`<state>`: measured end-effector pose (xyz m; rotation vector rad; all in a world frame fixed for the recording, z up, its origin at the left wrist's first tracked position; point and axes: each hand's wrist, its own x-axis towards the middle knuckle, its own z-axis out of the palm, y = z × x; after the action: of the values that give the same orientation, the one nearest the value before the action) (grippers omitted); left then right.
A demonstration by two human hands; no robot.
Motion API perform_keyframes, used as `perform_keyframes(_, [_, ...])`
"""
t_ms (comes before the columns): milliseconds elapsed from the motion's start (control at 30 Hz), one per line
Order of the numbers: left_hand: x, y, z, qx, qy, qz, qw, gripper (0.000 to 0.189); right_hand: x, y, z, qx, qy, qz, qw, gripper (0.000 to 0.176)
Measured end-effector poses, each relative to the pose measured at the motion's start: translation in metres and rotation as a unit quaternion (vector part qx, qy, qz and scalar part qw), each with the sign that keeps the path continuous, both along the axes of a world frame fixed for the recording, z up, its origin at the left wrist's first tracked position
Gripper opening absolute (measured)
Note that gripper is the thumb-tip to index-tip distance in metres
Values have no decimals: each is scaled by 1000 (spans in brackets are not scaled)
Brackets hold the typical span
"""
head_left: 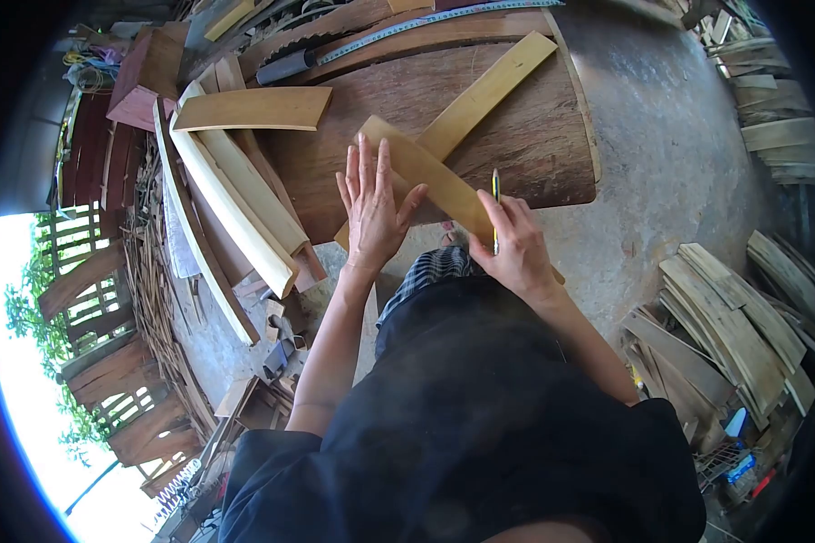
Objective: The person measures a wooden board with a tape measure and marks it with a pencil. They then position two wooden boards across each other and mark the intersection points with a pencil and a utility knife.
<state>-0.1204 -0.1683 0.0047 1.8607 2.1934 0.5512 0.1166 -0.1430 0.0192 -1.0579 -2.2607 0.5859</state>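
A short wooden board point(430, 181) slants across the near edge of the workbench, crossing over another wooden strip point(489, 95). My left hand point(371, 208) is open, its fingers outstretched at the left side of the board and the thumb lying toward its face. At the board's lower right end, my right hand point(518, 242) has its fingers closed on a yellow-and-black pencil point(495, 204), which points upward. That hand also touches the board; how firmly it grips the wood is hidden.
The brown workbench point(525, 154) carries a loose board point(254, 109), a handsaw point(285, 66) and a tape measure point(426, 29). Long pale planks point(235, 190) lean at its left. Stacked boards point(733, 317) lie on the floor at right.
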Motion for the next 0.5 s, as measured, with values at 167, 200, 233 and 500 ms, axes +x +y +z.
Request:
perform_keyframes(167, [1, 13, -3, -11, 24, -6, 1000, 91, -4, -3, -4, -5, -9, 2, 1000, 63])
perform_keyframes(200, [2, 15, -3, -12, 24, -7, 1000, 91, -3, -4, -3, -5, -12, -2, 1000, 63])
perform_keyframes(233, [3, 17, -4, -10, 20, -8, 1000, 92, -2, -5, -4, -6, -13, -3, 1000, 63])
perform_keyframes(500, [5, 25, -6, -6, 13, -7, 1000, 95, 2, 7, 0, -4, -28, 3, 1000, 63])
